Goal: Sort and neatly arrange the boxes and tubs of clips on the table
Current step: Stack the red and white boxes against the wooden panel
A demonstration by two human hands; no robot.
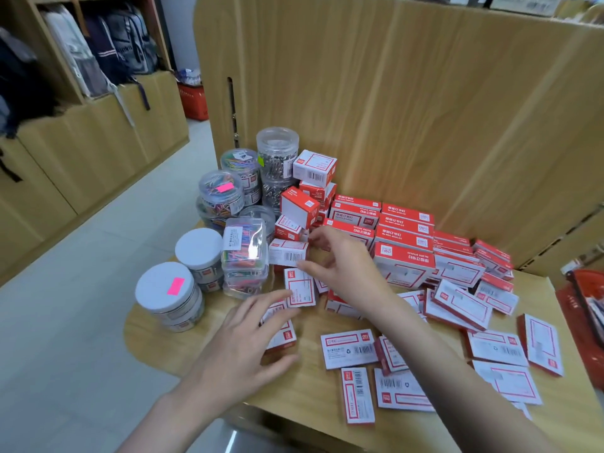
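Clearly sorting is midway: on the counter (313, 390) stacked red boxes (403, 232) sit at two o'clock. The right hand (340, 266) pinches a small white box (287, 252), long axis nine-to-three, barcode facing up. The left hand (242, 348) hovers, fingers (271, 297) spread wide. Next, seat it squarely beside the clear tub (243, 256).
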